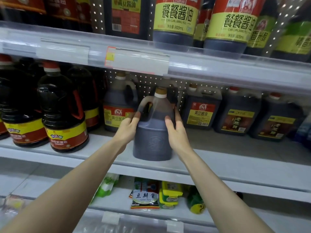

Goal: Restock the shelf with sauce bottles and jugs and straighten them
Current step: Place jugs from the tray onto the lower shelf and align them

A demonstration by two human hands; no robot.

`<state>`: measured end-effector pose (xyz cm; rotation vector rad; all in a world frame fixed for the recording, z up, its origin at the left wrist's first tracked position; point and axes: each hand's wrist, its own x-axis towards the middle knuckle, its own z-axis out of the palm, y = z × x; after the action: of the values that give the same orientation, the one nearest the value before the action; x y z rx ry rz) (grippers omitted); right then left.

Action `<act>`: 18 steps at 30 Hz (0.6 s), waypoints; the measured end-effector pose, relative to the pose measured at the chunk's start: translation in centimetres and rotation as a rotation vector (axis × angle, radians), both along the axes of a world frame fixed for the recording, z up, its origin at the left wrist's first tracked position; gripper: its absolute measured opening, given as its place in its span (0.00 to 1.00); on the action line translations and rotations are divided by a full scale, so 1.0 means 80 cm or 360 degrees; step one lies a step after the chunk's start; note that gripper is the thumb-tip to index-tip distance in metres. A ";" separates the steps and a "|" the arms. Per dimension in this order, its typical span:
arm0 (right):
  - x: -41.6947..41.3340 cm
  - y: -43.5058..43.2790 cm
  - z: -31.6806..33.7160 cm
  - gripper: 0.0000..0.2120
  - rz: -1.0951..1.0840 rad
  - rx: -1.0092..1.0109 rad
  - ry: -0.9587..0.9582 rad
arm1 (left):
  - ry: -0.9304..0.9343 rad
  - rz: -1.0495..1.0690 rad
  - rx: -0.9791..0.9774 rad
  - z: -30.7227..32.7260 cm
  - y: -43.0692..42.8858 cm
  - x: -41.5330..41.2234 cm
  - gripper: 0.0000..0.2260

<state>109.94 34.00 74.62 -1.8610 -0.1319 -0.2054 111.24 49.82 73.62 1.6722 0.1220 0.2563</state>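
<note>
"How much room have you got?"

"The shelf [235,153] is bare along its front to the right of my jug [153,140], and there is a narrower bare strip between it and the bottles [62,118] on the left. The upper shelf [218,68] hangs above it all. Behind, there is a gap between the rear jug [116,113] and the right jugs [202,111], and my jug is in front of that gap."

"And where exactly is your jug?"

"Upright at the shelf's front edge, with its base at the lip. I can't tell if the board is carrying its weight. Its blank side faces me and its handle [144,105] is on the left. It is apart from the bottles and well forward of the right jugs. It overlaps the rear jug in my view, so I can't tell if they touch."

"Your hands?"

"Both are grasping it. My left hand [129,126] curls round its left side with the fingertips at the foot of the handle. My right hand [175,130] clasps the right side, thumb on the front and fingers wrapped behind."

"Headroom?"

"The cap [160,92] sits below the upper shelf's front rail, and I can see a gap between them."
</note>
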 end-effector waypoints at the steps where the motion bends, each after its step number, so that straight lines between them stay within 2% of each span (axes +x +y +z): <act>1: -0.009 0.001 -0.006 0.27 -0.0009 -0.0055 0.0018 | 0.0054 -0.0008 -0.0017 -0.003 0.001 -0.001 0.19; 4: -0.040 0.008 -0.021 0.30 0.0040 -0.0036 0.0132 | 0.0143 -0.0086 -0.0070 -0.011 0.005 0.001 0.33; 5: -0.052 0.013 -0.025 0.30 0.0062 0.0004 0.0170 | 0.0154 -0.0111 -0.0092 -0.014 0.006 0.001 0.33; 8: -0.066 0.031 -0.030 0.30 0.0040 0.0098 0.0246 | 0.0143 -0.0165 -0.0108 -0.011 0.005 -0.002 0.24; 14: -0.049 0.042 -0.035 0.31 -0.0098 0.0272 0.0258 | 0.0051 -0.0286 -0.0116 -0.017 0.005 -0.016 0.11; 15: -0.042 0.041 -0.035 0.31 -0.0109 0.0323 0.0265 | 0.0013 -0.0308 -0.0096 -0.019 0.006 -0.021 0.11; 18: -0.024 0.036 -0.028 0.29 -0.0109 0.0450 0.0306 | -0.0064 -0.0312 0.0033 -0.029 0.006 -0.036 0.19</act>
<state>108.05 36.88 72.37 -1.5945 0.0903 -0.0859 108.37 50.32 71.27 1.6852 -0.0749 0.1434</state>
